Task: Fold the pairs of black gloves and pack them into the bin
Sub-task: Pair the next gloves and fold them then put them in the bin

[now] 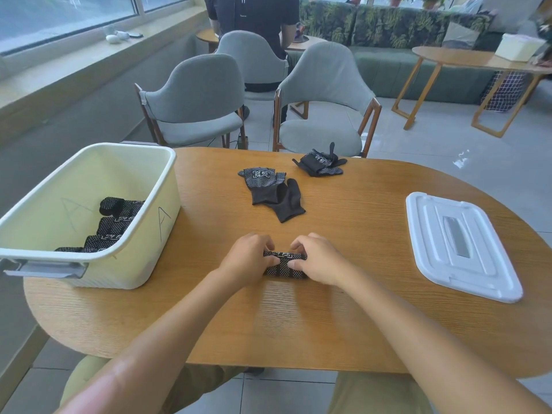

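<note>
A folded pair of black dotted gloves (285, 264) lies on the wooden table (343, 234) in front of me. My left hand (248, 258) grips its left end with curled fingers, and my right hand (316, 258) grips its right end the same way. A flat unfolded pair of gloves (273, 191) lies farther back at the middle. Another loose pair (319, 162) sits near the far edge. The pale yellow bin (89, 204) stands at the left with several folded pairs (116, 225) stacked along its right wall.
A white bin lid (460, 243) lies on the table's right side. Two grey chairs (197, 100) stand behind the table's far edge, with a seated person beyond them. A second wooden table (466, 58) stands at the back right.
</note>
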Motion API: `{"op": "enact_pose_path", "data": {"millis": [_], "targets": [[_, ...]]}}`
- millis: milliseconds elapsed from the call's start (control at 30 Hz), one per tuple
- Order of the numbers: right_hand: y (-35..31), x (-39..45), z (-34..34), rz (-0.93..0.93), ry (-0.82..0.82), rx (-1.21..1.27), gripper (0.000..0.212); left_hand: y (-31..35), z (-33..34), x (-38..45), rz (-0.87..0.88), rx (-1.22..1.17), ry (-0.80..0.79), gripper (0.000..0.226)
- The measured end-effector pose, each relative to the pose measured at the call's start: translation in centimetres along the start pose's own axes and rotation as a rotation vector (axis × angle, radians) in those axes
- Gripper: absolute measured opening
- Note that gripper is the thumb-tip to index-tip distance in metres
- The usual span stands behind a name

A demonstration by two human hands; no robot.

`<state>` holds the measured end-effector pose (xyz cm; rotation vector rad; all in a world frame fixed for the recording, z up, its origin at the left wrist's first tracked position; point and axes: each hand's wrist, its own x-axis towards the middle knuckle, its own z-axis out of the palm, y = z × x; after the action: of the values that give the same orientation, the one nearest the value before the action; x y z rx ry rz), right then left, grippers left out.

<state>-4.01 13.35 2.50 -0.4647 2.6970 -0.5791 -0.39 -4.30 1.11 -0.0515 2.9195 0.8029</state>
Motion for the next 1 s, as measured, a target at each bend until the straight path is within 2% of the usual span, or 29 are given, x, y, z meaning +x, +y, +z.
{"op": "enact_pose_path", "data": {"millis": [133,367,733,1000], "targets": [[-0.7,1.0,-0.6,-0.015,-0.106,-0.007,0.038,0.7,-0.2,1.0,-0.026,0.029,-0.126,0.028],[-1.7,1.7,-0.9,-0.024,-0.155,-0.109,0.04,1.4,-0.9,1.7,-0.067,0.058,-0.254,0.027],[-2.2,1.6,-0.9,-0.051,-0.199,-0.163,0.034,1.9,-0.6,1.3,-0.129,0.013,-0.213,0.031],[-3.0,0.6,-0.6,-0.051,-0.15,-0.104,0.031,1.4,-2.2,0.3,-0.076,-0.001,-0.165,0.023]]}}
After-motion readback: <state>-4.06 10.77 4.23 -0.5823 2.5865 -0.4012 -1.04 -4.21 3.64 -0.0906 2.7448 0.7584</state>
